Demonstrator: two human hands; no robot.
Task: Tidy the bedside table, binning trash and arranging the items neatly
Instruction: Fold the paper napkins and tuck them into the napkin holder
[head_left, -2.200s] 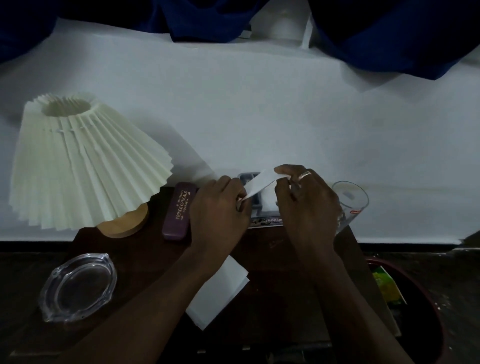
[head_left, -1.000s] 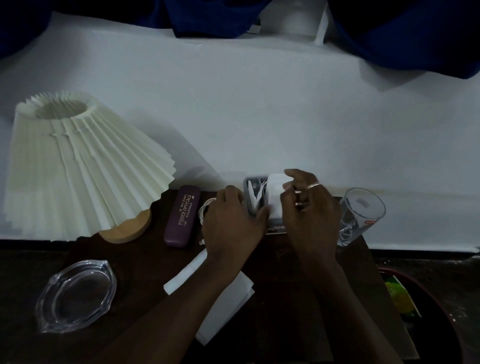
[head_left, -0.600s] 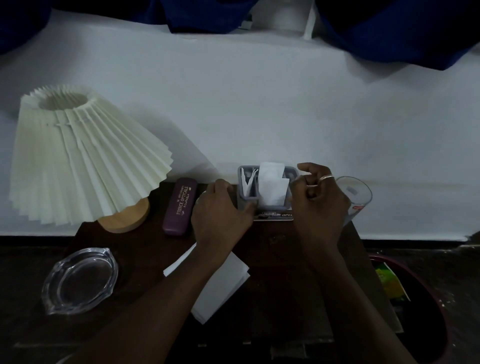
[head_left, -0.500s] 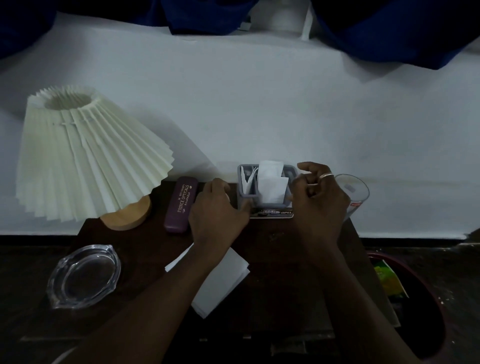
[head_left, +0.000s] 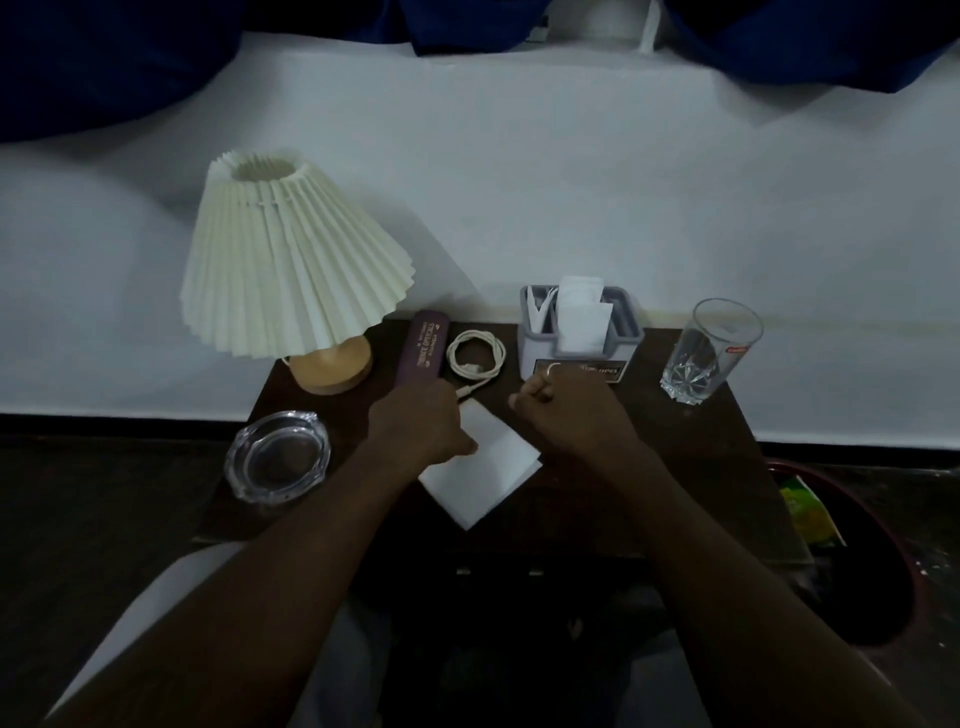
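Two hands low over the table (head_left: 727, 467): left (head_left: 421, 423) pinning the napkin (head_left: 483, 467) at its near-left edge, right (head_left: 566, 402) loosely curled, empty, just right of it, holder (head_left: 576, 338) beyond.

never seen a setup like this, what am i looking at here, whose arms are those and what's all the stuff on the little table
There is no machine here. A person wears a camera on the head, looking down, so the two arms reaching in from the bottom are their own.

They sit at a dark bedside table beside a white bed. On it stand a pleated lamp, a purple glasses case, a coiled white cable, a grey organiser with folded white papers standing in it, a drinking glass and a glass ashtray. A bin sits low on the right.

The left hand rests on a white sheet of paper. The right hand is a loose fist, apparently holding nothing.
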